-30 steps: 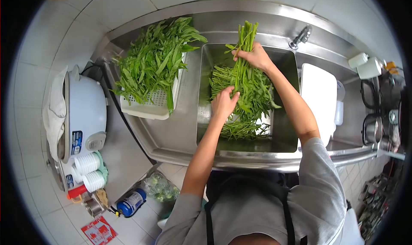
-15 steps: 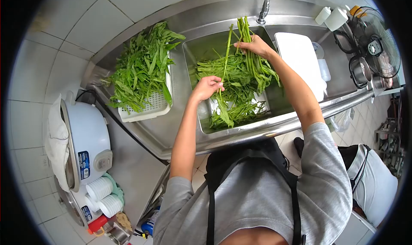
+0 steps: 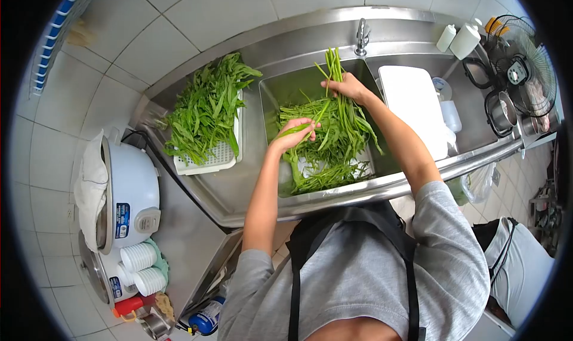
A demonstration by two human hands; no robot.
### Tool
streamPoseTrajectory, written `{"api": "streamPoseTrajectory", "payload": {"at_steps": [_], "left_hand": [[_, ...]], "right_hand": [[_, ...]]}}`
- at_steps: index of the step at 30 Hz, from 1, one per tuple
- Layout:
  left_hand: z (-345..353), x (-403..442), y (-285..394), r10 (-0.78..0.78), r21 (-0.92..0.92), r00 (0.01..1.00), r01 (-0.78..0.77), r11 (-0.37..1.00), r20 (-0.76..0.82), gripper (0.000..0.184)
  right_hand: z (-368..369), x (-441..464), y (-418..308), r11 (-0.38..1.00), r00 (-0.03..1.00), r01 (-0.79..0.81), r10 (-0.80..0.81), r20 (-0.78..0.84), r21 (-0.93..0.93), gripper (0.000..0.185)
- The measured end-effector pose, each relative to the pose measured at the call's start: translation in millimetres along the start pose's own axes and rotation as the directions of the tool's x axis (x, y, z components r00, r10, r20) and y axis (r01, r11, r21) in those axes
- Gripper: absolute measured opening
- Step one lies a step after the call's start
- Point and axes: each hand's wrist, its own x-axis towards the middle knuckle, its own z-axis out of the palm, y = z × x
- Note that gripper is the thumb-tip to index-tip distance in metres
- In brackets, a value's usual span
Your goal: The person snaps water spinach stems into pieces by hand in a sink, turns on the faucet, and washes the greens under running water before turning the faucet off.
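Note:
My right hand is closed round a bunch of green stems, whose leafy ends hang down into the sink basin. To its left, my left hand pinches a single leafy stalk over the basin. Beneath both hands lie more loose greens, partly covering something white at the bottom. Left of the basin, a heap of leafy greens rests on a white perforated tray.
A faucet stands behind the basin. Right of it are a white board, white bottles and a fan. At left sit a rice cooker and stacked cups. Another person is at lower right.
My left hand has drawn a single stalk away from the bunch and now holds it slanted. My right hand still grips the bunch. The camera view has shifted, and the other person has come into view.

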Motion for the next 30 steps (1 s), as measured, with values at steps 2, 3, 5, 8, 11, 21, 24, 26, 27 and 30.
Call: {"api": "streamPoseTrajectory", "payload": {"at_steps": [2, 3, 5, 8, 11, 21, 24, 26, 27, 30], "left_hand": [[5.3, 2.9, -2.1, -0.080, -0.157, 0.993, 0.066, 0.985, -0.087, 0.024], [4.1, 0.9, 6.0, -0.113, -0.074, 0.990, 0.107, 0.992, -0.085, 0.022], [6.6, 0.5, 4.2, -0.104, -0.118, 0.987, 0.089, 0.989, -0.122, 0.021], [13.0, 2.5, 5.6, -0.094, -0.179, 0.988, 0.071, 0.981, -0.122, 0.021], [19.4, 5.8, 8.9, -0.121, -0.154, 0.988, 0.106, 0.982, -0.091, 0.024], [27.6, 24.9, 1.0, -0.085, -0.094, 0.987, 0.073, 0.993, -0.138, 0.025], [33.4, 31.5, -14.3, -0.157, -0.316, 0.945, 0.062, 0.947, -0.286, 0.020], [36.8, 38.7, -27.2, -0.335, -0.649, 0.873, 0.028, 0.760, -0.354, 0.016], [39.2, 48.6, -41.6, -0.391, -0.787, 0.862, -0.016, 0.616, -0.323, 0.017], [46.2, 58.1, -66.0, -0.450, -0.905, 0.859, -0.035, 0.424, -0.244, 0.015]], "right_hand": [[-7.9, -1.5, 5.6, 0.999, 0.999, 0.029, -0.029, -0.018, 0.014, 0.031], [-13.4, 1.7, 11.8, 0.999, 0.997, 0.042, -0.042, -0.062, 0.006, 0.033], [-23.7, 6.8, 26.0, 0.998, 0.987, 0.059, -0.060, -0.148, -0.009, 0.037], [-37.3, -2.6, 18.6, 0.994, 0.986, -0.096, 0.102, -0.134, 0.053, 0.037], [-39.8, 8.1, 24.1, 0.966, 0.993, -0.118, 0.120, 0.005, 0.230, 0.040], [-31.5, 17.2, 30.3, 0.882, 0.997, -0.075, 0.062, 0.043, 0.466, 0.031], [-24.3, 8.9, 25.4, 0.927, 0.993, 0.078, -0.038, -0.114, 0.366, 0.026], [-12.0, -12.8, 3.1, 0.948, 0.972, 0.100, -0.029, -0.231, 0.302, 0.024], [-4.7, -11.3, 7.4, 0.945, 0.970, 0.119, -0.044, -0.241, 0.304, 0.024], [15.3, -11.9, 20.7, 0.934, 0.957, 0.173, -0.086, -0.275, 0.311, 0.021]]}}
